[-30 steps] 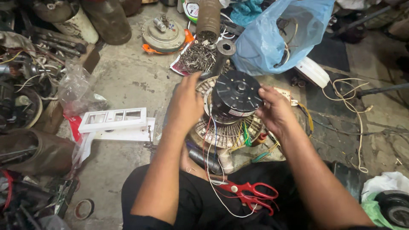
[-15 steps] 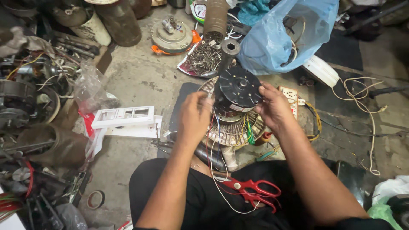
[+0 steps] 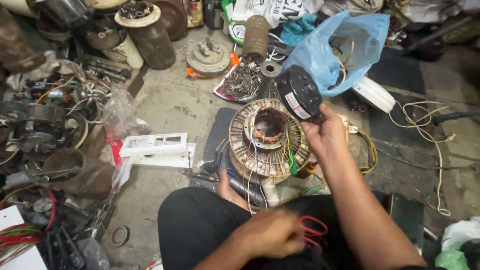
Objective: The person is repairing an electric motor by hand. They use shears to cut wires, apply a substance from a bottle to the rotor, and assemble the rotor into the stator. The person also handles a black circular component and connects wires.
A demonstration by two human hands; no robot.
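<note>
Concrete floor (image 3: 170,107), grimy and crowded with scrap, carries everything. Largest is a blue plastic bag (image 3: 345,45) at the far side. Nearer, a round wound stator (image 3: 267,137) sits uncovered before the person's knees, its coloured wires trailing down. The right hand (image 3: 325,132) has its grip closed on a black motor cover (image 3: 299,92), raised just beside the stator's far edge. The left hand (image 3: 272,232), blurred, curls over red-handled scissors (image 3: 314,231) on the lap; how tightly, I cannot tell.

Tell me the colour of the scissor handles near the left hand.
Red scissor handles, seen in the head view.
</note>
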